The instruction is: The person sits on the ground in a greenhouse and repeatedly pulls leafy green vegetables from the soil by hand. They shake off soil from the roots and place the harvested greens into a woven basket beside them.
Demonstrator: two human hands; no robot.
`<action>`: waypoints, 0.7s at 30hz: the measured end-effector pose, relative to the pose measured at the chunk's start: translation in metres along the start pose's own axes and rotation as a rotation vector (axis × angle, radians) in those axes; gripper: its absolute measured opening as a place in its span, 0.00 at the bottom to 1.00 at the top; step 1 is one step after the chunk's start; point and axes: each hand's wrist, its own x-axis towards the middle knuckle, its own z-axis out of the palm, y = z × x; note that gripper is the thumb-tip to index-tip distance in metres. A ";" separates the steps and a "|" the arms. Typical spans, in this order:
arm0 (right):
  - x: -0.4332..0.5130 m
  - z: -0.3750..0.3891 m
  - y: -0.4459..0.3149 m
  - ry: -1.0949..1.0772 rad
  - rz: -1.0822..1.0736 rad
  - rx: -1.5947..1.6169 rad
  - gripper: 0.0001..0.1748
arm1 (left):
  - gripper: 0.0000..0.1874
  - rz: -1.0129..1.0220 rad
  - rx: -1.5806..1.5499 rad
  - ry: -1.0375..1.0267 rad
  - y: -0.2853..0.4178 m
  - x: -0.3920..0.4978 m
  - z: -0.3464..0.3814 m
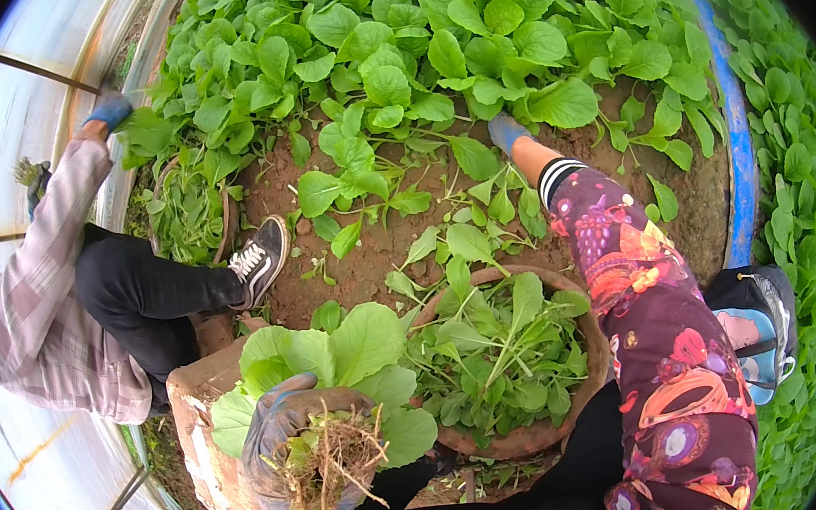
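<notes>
My left hand point(266, 431), in a soiled grey-blue glove, grips a bunch of leafy green seedlings point(358, 351). Its tangled, soil-stained roots point(333, 460) point towards me, while the broad leaves fan out beyond the fist. Farther out, my right hand point(509, 131) wears a blue glove and reaches low to the soil at the near edge of the standing greens point(422, 49). Leaves cover its fingertips, so its grasp is hidden. Between my arms sits a round brown basin point(501, 444) heaped with loose small greens point(503, 357).
A co-worker point(60, 317) crouches at left, one blue-gloved hand at the bed's edge, beside another basin of greens point(184, 212). A worn box point(202, 437) stands by my left hand. Blue edging point(735, 142) runs along the right, near a dark bag point(756, 328). Plastic sheeting point(47, 462) lines the left.
</notes>
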 end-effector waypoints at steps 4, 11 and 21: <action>-0.002 -0.010 0.004 -0.030 0.032 0.022 0.20 | 0.16 -0.024 0.030 0.016 -0.003 -0.002 0.002; -0.034 -0.032 0.019 -0.146 0.137 0.042 0.20 | 0.17 -0.227 -0.067 0.057 0.003 -0.015 0.006; -0.144 0.004 0.169 -0.398 -0.032 0.812 0.22 | 0.19 0.142 -0.076 0.069 0.008 -0.030 0.005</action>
